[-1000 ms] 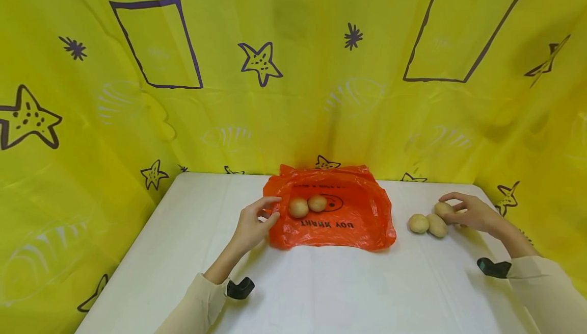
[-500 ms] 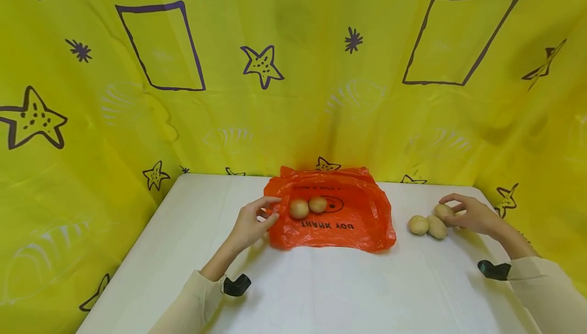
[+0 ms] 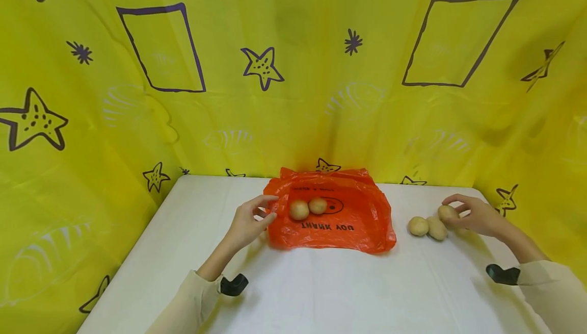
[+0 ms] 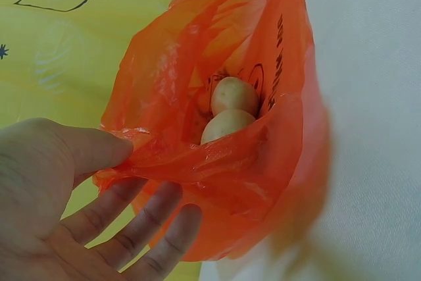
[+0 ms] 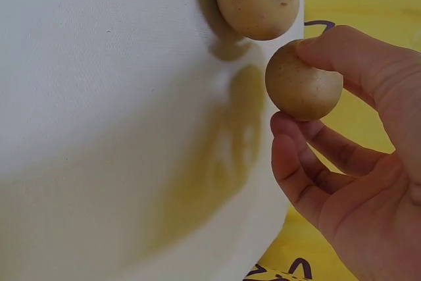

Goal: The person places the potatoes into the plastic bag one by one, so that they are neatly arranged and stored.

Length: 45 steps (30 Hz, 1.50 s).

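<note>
My left hand point(image 3: 247, 226) is at the left side of a red plastic bag point(image 3: 367, 219) lying with its mouth open. In the left wrist view its thumb and index finger pinch the bag's rim, the other fingers spread below. Inside the bag two potatoes point(image 3: 299, 210) lie side by side. At the right, my right hand point(image 3: 480, 216) pinches a round potato point(image 5: 302, 87) between thumb and fingertips. Just left of it, two more potatoes, a rounder one point(image 3: 418, 226) and an oval one point(image 3: 437, 228), rest on the table.
The white table point(image 3: 321, 293) ends at a yellow curtain point(image 3: 302, 120) with starfish drawings, hanging at the back and both sides. Dark wrist cameras, such as the left one point(image 3: 234, 285), stick out below the sleeves.
My right hand has shifted slightly to the right with the potato, away from the two beside it. My left hand stays at the bag's left side with hardly any movement.
</note>
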Motion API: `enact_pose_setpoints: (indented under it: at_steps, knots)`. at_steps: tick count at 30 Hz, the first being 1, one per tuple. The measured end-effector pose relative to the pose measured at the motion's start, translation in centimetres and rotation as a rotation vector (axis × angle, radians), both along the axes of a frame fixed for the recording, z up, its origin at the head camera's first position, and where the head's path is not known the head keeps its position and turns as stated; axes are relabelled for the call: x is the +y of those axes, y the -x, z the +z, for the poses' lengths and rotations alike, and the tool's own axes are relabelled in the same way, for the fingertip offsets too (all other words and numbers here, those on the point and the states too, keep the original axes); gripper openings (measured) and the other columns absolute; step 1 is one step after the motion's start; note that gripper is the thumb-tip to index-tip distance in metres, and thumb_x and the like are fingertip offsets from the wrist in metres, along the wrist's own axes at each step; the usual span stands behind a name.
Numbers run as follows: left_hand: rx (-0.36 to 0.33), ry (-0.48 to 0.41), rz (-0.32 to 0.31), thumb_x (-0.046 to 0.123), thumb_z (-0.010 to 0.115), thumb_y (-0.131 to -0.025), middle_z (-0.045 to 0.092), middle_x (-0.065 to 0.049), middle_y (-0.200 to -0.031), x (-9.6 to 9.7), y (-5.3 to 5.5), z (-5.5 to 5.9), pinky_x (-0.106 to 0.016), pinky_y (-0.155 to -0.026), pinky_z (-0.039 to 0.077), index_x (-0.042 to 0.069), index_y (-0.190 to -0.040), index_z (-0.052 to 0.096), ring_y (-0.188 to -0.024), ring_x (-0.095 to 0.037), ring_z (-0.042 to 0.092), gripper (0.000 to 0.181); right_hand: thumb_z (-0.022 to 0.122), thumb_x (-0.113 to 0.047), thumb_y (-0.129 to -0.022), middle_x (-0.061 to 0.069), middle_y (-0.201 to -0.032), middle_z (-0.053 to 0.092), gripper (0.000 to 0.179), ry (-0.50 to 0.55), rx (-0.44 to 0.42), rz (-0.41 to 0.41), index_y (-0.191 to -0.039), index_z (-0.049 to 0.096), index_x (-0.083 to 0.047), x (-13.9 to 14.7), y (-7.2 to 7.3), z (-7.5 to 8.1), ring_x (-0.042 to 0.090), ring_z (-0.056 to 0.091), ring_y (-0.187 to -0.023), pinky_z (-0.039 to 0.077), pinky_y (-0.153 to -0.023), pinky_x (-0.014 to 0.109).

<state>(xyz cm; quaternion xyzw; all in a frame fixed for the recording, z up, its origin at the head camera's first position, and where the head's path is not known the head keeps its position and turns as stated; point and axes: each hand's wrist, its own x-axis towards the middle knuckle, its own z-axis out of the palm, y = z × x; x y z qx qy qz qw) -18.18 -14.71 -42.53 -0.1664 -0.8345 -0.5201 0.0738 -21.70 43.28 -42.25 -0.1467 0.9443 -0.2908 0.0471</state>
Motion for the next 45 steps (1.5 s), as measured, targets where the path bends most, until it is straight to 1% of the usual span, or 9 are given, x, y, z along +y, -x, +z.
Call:
enact_pose_setpoints:
  at_steps: [6, 11, 15, 20, 22, 27, 32, 37, 45]
  knots:
    - [-0.008, -0.004, 0.005, -0.003, 0.073, -0.090, 0.071, -0.013, -0.105, 0.0, 0.0, 0.2, -0.027, -0.057, 0.058, 0.009, -0.126, 0.070, -0.076, -0.022, 0.068, 0.038, 0.083, -0.012, -0.085, 0.029, -0.113, 0.067, 0.041, 0.000, 0.066, 0.012, -0.119, 0.062, -0.001, 0.1, -0.5, 0.6, 0.026, 0.070, -0.084, 0.055, -0.064, 0.027]
    - [-0.013, -0.004, 0.012, -0.002, 0.074, -0.090, 0.071, -0.012, -0.105, 0.1, 0.0, 0.2, -0.027, -0.057, 0.058, 0.009, -0.126, 0.070, -0.077, -0.022, 0.068, 0.038, 0.083, -0.011, -0.085, 0.028, -0.114, 0.067, 0.041, 0.001, 0.089, 0.019, -0.119, 0.062, -0.003, -0.1, -0.7, 1.0, 0.017, 0.068, -0.084, 0.055, -0.065, 0.027]
    - [-0.014, -0.008, 0.012, -0.002, 0.073, -0.090, 0.072, -0.012, -0.105, 0.1, 0.0, 0.2, -0.027, -0.057, 0.058, 0.009, -0.125, 0.070, -0.077, -0.023, 0.068, 0.038, 0.082, -0.010, -0.086, 0.029, -0.116, 0.066, 0.040, 0.006, 0.093, 0.034, -0.119, 0.062, -0.002, -0.5, -0.9, 1.3, 0.016, 0.069, -0.083, 0.055, -0.064, 0.027]
    - [-0.008, -0.007, 0.011, -0.002, 0.073, -0.090, 0.072, -0.012, -0.105, 0.1, 0.0, 0.2, -0.027, -0.057, 0.058, 0.009, -0.126, 0.070, -0.078, -0.023, 0.068, 0.038, 0.082, -0.012, -0.086, 0.030, -0.116, 0.065, 0.040, 0.001, 0.089, 0.025, -0.119, 0.062, -0.003, -1.0, -1.2, 1.6, 0.023, 0.070, -0.081, 0.055, -0.063, 0.027]
    - [-0.004, -0.005, 0.013, -0.003, 0.073, -0.090, 0.072, -0.013, -0.105, 0.1, 0.0, 0.2, -0.027, -0.058, 0.058, 0.009, -0.126, 0.070, -0.078, -0.023, 0.068, 0.038, 0.083, -0.013, -0.086, 0.029, -0.115, 0.066, 0.040, -0.001, 0.088, 0.018, -0.119, 0.062, -0.004, -1.1, -1.4, 1.8, 0.024, 0.071, -0.079, 0.055, -0.063, 0.028]
    - [-0.001, -0.001, 0.023, -0.002, 0.074, -0.090, 0.072, -0.012, -0.105, 0.1, 0.0, 0.1, -0.027, -0.058, 0.058, 0.009, -0.125, 0.070, -0.077, -0.022, 0.069, 0.038, 0.083, -0.014, -0.086, 0.027, -0.111, 0.069, 0.041, 0.016, 0.080, 0.022, -0.120, 0.062, -0.004, -1.5, -1.7, 2.1, 0.015, 0.071, -0.076, 0.055, -0.062, 0.028]
    - [0.003, -0.002, 0.024, -0.002, 0.073, -0.090, 0.072, -0.012, -0.104, 0.0, 0.2, -0.1, -0.026, -0.057, 0.058, 0.008, -0.125, 0.070, -0.077, -0.022, 0.069, 0.037, 0.083, -0.007, -0.084, 0.024, -0.108, 0.068, 0.039, 0.051, 0.131, 0.064, -0.118, 0.064, -0.004, -2.0, -2.0, 2.2, 0.008, 0.067, -0.072, 0.055, -0.060, 0.027]
    - [0.001, -0.001, 0.022, -0.002, 0.074, -0.090, 0.071, -0.012, -0.105, 0.2, 0.0, 0.1, -0.027, -0.058, 0.058, 0.009, -0.125, 0.070, -0.078, -0.023, 0.069, 0.037, 0.083, -0.001, -0.081, 0.020, -0.106, 0.069, 0.038, 0.061, 0.203, 0.094, -0.115, 0.066, -0.006, -2.7, -2.5, 2.2, 0.005, 0.065, -0.073, 0.056, -0.062, 0.025]
    - [-0.002, -0.001, 0.021, -0.002, 0.074, -0.090, 0.071, -0.012, -0.104, 0.2, -0.1, 0.1, -0.026, -0.058, 0.058, 0.009, -0.126, 0.070, -0.078, -0.023, 0.069, 0.038, 0.085, -0.002, -0.080, 0.019, -0.105, 0.070, 0.040, 0.061, 0.214, 0.117, -0.115, 0.066, -0.007, -3.8, -3.1, 2.8, 0.003, 0.065, -0.072, 0.056, -0.062, 0.025]
